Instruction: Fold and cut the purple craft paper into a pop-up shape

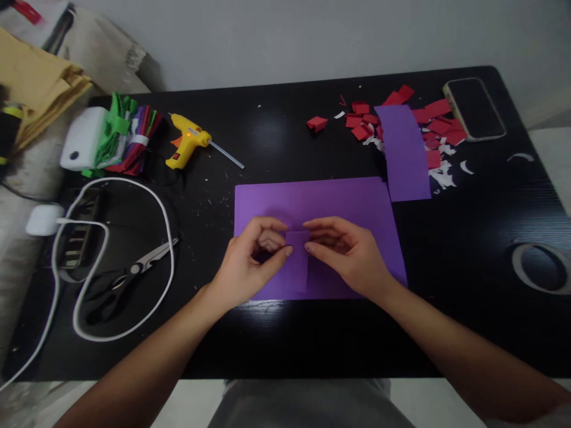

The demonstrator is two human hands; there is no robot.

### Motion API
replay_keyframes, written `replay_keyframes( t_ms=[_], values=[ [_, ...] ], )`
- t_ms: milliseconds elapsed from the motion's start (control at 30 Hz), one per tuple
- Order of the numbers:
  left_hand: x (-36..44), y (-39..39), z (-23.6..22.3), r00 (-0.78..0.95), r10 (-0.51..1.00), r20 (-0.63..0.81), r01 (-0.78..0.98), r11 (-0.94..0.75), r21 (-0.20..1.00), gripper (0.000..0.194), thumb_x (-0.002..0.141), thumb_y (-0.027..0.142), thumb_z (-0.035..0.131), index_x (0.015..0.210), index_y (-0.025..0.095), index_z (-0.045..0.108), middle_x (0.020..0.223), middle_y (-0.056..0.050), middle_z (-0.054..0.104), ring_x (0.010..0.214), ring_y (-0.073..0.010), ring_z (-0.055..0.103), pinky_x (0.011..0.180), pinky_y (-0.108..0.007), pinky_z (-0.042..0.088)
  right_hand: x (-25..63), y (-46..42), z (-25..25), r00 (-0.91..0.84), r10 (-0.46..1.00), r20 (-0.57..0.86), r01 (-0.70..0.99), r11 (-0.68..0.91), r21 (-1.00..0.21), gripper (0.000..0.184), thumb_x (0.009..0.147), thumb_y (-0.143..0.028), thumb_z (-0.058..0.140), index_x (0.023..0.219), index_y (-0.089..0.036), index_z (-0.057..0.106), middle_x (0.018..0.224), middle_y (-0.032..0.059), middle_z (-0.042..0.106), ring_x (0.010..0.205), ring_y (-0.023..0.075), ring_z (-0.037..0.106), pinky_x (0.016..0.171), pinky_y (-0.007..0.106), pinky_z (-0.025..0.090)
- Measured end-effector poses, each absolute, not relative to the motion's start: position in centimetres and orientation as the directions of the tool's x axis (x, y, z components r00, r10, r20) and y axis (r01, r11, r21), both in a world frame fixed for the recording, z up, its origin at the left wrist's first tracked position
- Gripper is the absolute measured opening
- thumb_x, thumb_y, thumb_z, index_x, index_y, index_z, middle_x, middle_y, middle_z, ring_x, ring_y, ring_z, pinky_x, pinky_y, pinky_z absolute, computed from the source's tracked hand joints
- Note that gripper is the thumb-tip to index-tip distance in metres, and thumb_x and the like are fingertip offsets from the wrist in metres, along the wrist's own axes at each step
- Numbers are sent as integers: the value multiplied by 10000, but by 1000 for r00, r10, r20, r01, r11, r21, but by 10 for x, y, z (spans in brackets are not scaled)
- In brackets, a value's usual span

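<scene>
Purple paper strip (297, 267) is resting over larger purple paper (312, 199) on a black bench (276, 345), whose dark top is catching glare and bearing tiny flecks. Beyond its far edge, a plain grey wall (303, 35) is rising. The strip's long axis is running from near the person's body straight away toward the wall, its short far edge lying crosswise. The left hand (250, 255) is pinching its far-left corner; the right hand (357, 255) is pinching its far-right corner, both with curled fingers.
</scene>
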State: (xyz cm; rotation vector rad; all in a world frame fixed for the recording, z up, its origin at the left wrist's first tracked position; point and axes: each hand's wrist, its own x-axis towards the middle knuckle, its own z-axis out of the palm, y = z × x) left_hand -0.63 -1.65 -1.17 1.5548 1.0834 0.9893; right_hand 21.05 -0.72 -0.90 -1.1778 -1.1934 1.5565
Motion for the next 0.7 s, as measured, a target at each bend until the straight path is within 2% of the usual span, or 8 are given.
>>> replay_keyframes(
  t_ms=[67,233,333,533,700],
  values=[
    [-6,-16,-10,274,958,88,165,-137,977,336,937,146,733,1238,202,595,844,25,687,758,-92,692,730,-198,565,211,-7,-9,-226,955,-190,-72,-211,-975,226,806,-222,867,1016,-248,788,958,16,823,929,172,796,859,310,671],
    [-6,-15,-7,282,958,45,232,-113,966,185,968,185,701,1151,182,677,760,28,674,674,-86,655,647,-193,529,210,-7,-9,-231,952,-199,-71,-220,-973,163,809,-235,868,951,-241,790,897,14,817,868,174,792,815,312,675],
    [-7,-15,-6,276,961,27,217,-90,972,165,963,189,709,1127,185,689,751,35,681,669,-78,654,646,-182,525,210,-7,-8,-240,949,-206,-82,-231,-969,147,813,-229,867,938,-238,789,879,11,812,838,166,787,800,303,676],
    [-7,-13,-5,259,966,-17,129,-17,992,221,959,169,705,1174,187,659,731,47,681,665,-86,680,662,-190,546,208,-7,-4,-259,947,-192,-134,-232,-963,173,902,-224,784,1072,-251,787,883,-2,788,779,142,764,734,288,688],
    [-7,-13,-4,270,963,-19,126,-16,992,196,991,189,667,1184,188,637,720,41,677,656,-98,683,657,-207,560,208,-7,-6,-272,948,-164,-155,-212,-965,153,905,-216,776,1054,-245,792,948,17,797,833,153,770,743,294,691]
  ],
)
